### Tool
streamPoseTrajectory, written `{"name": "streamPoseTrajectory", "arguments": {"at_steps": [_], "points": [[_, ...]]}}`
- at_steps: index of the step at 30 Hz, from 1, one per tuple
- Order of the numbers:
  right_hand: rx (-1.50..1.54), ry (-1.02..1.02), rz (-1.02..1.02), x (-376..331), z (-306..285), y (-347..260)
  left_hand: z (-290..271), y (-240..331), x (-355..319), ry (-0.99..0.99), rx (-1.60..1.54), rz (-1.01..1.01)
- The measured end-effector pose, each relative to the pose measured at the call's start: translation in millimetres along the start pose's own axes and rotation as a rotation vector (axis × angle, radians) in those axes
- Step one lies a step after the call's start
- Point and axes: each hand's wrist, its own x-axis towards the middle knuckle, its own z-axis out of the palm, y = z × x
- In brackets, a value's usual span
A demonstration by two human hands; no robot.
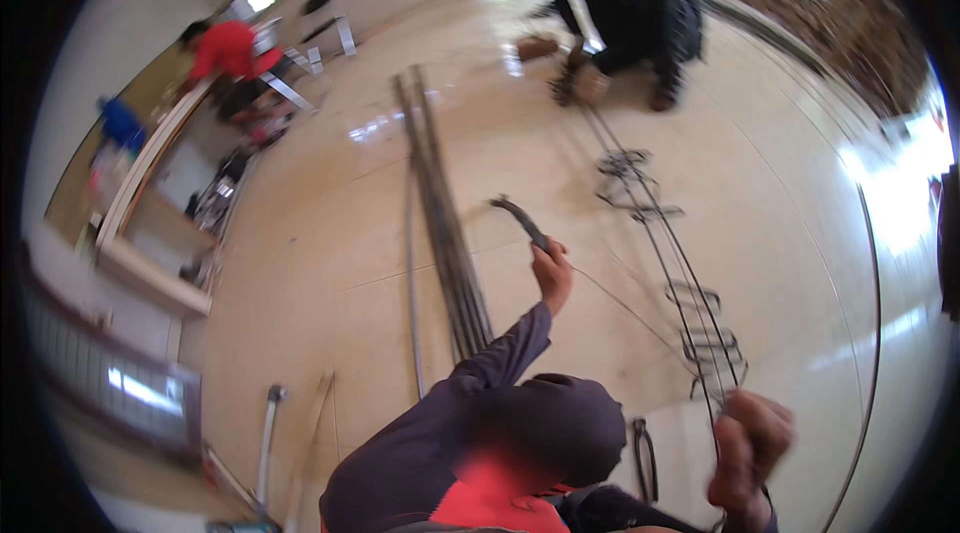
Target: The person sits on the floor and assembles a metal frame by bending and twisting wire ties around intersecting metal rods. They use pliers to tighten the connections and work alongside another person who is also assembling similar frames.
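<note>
In the head view, our left hand [552,275] grips a dark, curved bundle [522,220] at the centre of the frame, while our right hand [750,445], blurred at the lower right, has curled fingers beside the rod frame [672,245], though we cannot tell whether it holds anything. That frame, with bent loops around its rods, runs from lower right to upper centre, where we see a crouching co-worker [640,18]; a plier-like tool [645,460] lies at lower right, and long bars [437,203] lie left of our left hand.

floor [300,268]: rods [447,243] left | bar frame [676,255] right | pliers [652,461] left of frame's near end
</note>
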Motion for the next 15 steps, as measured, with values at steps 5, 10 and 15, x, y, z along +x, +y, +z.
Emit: {"name": "streamPoseTrajectory", "arguments": {"at_steps": [5, 10, 15], "points": [[0.272, 0.276, 0.053, -9, -35, -12, -8, -17, 40, 0.236, -0.205, -0.223], [0.344, 0.347, 0.164, 4, -52, -23, -38, -84, 11, 0.223, 0.039, -0.319], [0.039, 0.339, 0.19, 24, -51, 0, -92, -116, -59, -0.058, 0.508, -0.696]]}}
